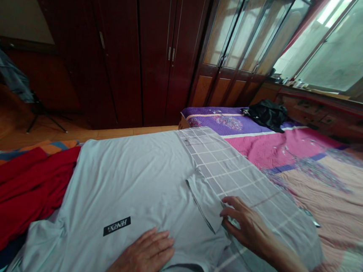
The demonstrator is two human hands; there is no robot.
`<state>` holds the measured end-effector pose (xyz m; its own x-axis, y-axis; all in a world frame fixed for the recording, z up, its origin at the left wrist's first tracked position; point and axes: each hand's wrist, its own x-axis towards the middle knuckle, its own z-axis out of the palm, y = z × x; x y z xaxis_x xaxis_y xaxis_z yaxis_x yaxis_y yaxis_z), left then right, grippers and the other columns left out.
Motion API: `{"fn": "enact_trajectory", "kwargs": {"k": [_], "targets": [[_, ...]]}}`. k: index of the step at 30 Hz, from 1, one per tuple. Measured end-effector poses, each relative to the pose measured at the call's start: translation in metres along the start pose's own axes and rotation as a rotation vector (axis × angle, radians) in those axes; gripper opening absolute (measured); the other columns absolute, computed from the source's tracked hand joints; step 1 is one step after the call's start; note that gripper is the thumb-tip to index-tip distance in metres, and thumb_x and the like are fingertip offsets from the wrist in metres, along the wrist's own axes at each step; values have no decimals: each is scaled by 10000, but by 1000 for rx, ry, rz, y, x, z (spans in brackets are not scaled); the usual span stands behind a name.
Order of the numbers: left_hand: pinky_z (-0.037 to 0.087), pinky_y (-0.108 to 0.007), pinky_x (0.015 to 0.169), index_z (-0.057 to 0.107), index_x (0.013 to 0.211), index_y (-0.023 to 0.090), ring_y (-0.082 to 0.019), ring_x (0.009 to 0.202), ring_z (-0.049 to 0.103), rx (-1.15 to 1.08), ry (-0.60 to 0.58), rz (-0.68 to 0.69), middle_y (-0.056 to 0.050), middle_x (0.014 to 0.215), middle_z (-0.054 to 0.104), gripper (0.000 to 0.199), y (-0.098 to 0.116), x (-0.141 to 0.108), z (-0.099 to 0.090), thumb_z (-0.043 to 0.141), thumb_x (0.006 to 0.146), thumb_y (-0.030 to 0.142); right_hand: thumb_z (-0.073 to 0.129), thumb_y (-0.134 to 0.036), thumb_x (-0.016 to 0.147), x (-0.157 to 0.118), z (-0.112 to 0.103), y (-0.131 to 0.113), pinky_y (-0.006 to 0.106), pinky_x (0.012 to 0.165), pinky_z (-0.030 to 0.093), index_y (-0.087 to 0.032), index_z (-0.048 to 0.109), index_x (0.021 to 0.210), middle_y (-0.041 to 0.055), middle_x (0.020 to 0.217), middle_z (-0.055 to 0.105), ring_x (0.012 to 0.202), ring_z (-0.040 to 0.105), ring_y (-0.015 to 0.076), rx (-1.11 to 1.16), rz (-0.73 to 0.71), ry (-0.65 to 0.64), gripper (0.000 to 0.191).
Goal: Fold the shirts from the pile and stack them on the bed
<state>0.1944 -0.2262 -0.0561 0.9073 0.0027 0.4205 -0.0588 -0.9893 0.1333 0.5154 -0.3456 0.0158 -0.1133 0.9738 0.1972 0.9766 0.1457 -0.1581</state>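
The two hands are apart from each other. The left hand [147,253] lies palm down on a pale grey-green T-shirt [126,182], its fingers stretched toward one o'clock. The right hand [250,226] is at two o'clock from it, its curved fingers at the outer edge of a sleeve [205,203]; I cannot tell if they pinch the cloth. The shirt is spread just before the person, its collar [200,265] toward five o'clock and its body reaching away to eleven, so the long axis follows this line. The black label [116,226], at ten o'clock from the left hand, stands upside down. Under the shirt, toward two o'clock, there is a grey checked cloth [244,179], and at nine o'clock a red cloth [20,198]. Farther, at two o'clock, a black bundle [268,113] rests on a purple and pink bedspread [253,144]; what it is, is hard to make out. At twelve stands a dark red wardrobe [156,57] with closed doors, which hide its inside. At one o'clock, the glass-door cabinet [216,84] shows mainly reflections, so its contents are unclear. The bottom border cuts off the left wrist and the shirt's near part.
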Motion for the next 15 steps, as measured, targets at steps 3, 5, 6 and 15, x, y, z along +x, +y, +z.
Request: {"fn": "enact_trajectory", "kwargs": {"k": [3, 5, 6, 15], "targets": [[361, -334, 1076, 463, 1294, 174, -197, 1246, 479, -21, -22, -8, -79, 1273, 593, 484, 0, 0, -1, 465, 915, 474, 481, -121, 843, 11, -10, -13, 286, 678, 470, -186, 610, 765, 68, 858, 604, 789, 591, 175, 53, 17, -77, 164], [372, -348, 1070, 458, 1299, 176, -203, 1251, 475, -34, -31, -21, -81, 1282, 586, 475, 0, -1, 0, 487, 905, 438, 497, -151, 853, 15, -16, -20, 274, 641, 445, -194, 607, 732, 37, 755, 590, 717, 580, 163, 72, 34, -147, 169], [377, -357, 1067, 453, 1304, 174, -207, 1255, 471, -37, -38, -25, -82, 1292, 578, 477, 0, -1, 1, 499, 898, 421, 507, -174, 857, 17, -18, -22, 272, 629, 436, -198, 611, 724, 30, 729, 587, 695, 579, 161, 78, 42, -172, 170], [383, -386, 1061, 435, 1314, 157, -224, 1261, 461, -59, -49, -24, -89, 1317, 556, 503, 1, -2, -1, 513, 881, 402, 580, -371, 849, 67, 10, -30, 276, 678, 425, -182, 663, 964, 57, 835, 643, 792, 620, 202, 3, 149, -67, 237]]}}
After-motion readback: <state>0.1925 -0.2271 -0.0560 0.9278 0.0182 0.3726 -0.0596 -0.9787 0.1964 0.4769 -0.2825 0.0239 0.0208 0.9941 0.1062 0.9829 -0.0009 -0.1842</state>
